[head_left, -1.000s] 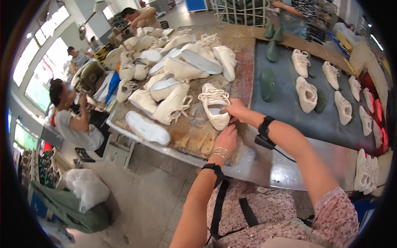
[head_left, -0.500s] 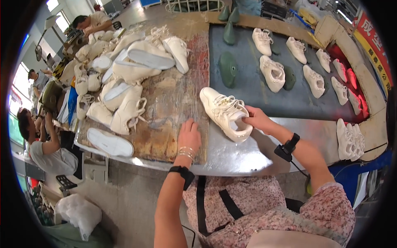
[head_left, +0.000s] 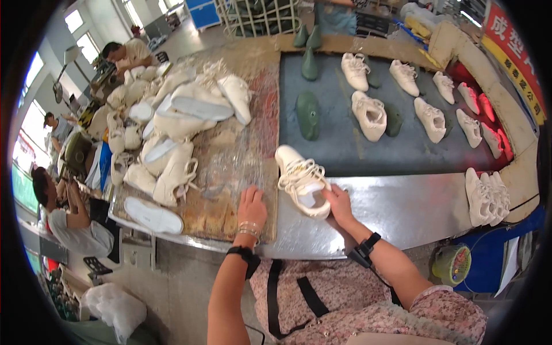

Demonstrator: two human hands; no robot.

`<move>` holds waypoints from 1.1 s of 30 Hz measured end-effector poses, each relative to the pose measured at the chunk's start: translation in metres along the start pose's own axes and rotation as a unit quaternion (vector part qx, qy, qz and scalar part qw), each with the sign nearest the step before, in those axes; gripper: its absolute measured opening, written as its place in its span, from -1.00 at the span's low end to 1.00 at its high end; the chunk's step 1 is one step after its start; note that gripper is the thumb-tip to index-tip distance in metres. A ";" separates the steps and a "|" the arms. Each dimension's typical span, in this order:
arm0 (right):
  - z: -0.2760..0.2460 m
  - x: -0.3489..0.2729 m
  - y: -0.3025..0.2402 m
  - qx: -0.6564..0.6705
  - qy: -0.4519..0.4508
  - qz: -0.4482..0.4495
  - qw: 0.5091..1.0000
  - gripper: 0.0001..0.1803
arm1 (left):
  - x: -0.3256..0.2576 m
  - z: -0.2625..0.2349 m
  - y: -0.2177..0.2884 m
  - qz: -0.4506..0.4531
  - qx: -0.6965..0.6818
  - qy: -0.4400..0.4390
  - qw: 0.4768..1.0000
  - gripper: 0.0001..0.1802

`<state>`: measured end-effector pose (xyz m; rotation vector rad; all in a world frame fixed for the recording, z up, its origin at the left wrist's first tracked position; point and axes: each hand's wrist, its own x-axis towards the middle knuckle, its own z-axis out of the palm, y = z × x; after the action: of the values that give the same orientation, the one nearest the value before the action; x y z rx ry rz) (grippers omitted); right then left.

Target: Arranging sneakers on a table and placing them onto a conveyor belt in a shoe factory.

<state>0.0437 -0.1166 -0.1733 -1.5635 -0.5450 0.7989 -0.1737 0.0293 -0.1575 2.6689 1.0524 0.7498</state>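
right hand [head_left: 338, 202] grips white shoe [head_left: 300, 179] (toe pointing away-left); left hand [head_left: 251, 205] flat, empty.

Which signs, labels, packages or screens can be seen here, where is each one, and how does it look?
Banner sign: upper right, behind the row of shoes; long red strip with yellow characters and a yellow lower edge.
Plastic bag: on the floor, lower left; white, crumpled.
No screens or labels can be made out.

White shoe uppers piling [head_left: 172, 123] on the worn board; green lasts [head_left: 309, 115] and finished shoes [head_left: 369, 115] sitting on the grey belt; workers sitting [head_left: 66, 218] far left.
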 end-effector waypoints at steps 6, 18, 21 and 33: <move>-0.005 0.002 -0.006 -0.025 -0.020 -0.015 0.999 -0.64 | 0.002 0.001 -0.002 -0.012 0.001 -0.009 1.000 -0.70; 0.007 0.076 -0.045 -0.021 0.030 -0.050 0.998 -0.65 | 0.012 -0.004 -0.002 -0.004 -0.015 0.001 1.000 -0.69; 0.037 0.141 -0.076 -0.130 0.091 -0.094 0.983 -0.55 | 0.013 -0.006 -0.002 0.001 -0.014 0.002 1.000 -0.68; 0.082 0.217 -0.059 -0.228 0.110 -0.048 0.966 -0.47 | 0.018 -0.012 -0.004 -0.006 -0.030 -0.002 1.000 -0.66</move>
<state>0.1289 0.1066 -0.1570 -2.0011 -0.6664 0.4319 -0.1716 0.0444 -0.1415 2.6100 1.0281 0.7624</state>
